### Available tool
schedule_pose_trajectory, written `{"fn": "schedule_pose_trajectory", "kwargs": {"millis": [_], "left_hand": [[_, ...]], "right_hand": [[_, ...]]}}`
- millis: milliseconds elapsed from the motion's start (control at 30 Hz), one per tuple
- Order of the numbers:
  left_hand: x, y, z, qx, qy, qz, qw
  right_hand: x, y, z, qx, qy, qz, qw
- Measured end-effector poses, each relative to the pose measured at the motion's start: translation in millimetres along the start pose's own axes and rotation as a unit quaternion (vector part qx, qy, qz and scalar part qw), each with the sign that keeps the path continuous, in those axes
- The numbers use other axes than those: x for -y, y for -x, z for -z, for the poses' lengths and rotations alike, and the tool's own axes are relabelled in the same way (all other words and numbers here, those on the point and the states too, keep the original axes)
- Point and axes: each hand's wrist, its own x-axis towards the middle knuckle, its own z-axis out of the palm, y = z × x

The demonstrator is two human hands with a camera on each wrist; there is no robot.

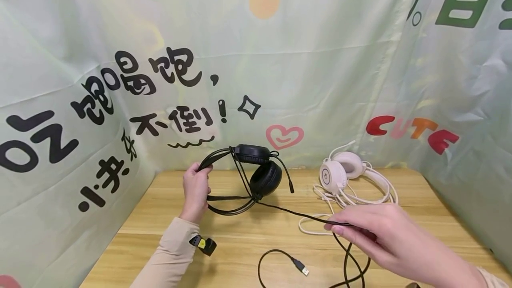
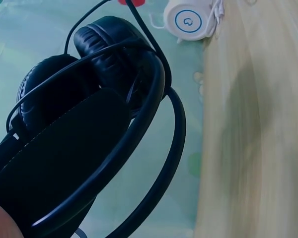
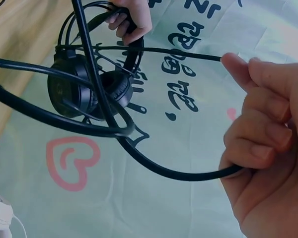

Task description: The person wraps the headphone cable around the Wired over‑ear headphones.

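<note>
My left hand (image 1: pixel 196 190) grips the headband of a black headset (image 1: pixel 266 179), which is held up over the table with its two padded ear cups pointing right. A thin microphone boom hangs off the upper cup. From the lower cup a black cable (image 1: pixel 294 212) runs taut to my right hand (image 1: pixel 384 230), which pinches it between thumb and fingertips. In the right wrist view the other fingers (image 3: pixel 263 129) curl in, and a loop of cable comes out below them. The cable's USB plug (image 1: pixel 300 266) lies on the table near the front.
White headphones (image 1: pixel 334 177) with a white cable lie at the back right of the wooden table (image 1: pixel 236 234). Printed fabric (image 1: pixel 224 26) walls stand behind and at both sides. Loose black cable loops hang below the right hand.
</note>
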Motion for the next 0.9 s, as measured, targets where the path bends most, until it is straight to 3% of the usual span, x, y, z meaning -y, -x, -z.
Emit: {"fn": "schedule_pose_trajectory", "kwargs": {"millis": [233,633,900], "left_hand": [[-1.3,1.8,-3.1,0.018,-0.026,0.006,0.9995],[-3.9,6.5,-7.6,0.056,-0.052,0.010,0.9970],[-7.7,11.5,-10.5,0.092,-0.080,0.017,0.9924]], "right_hand": [[-6,-8.3,-3,-0.068,0.016,0.042,0.9967],[-10,-26.7,2,-0.103,0.070,0.054,0.9907],[-14,-36.2,2,-0.109,0.078,0.049,0.9897]]}}
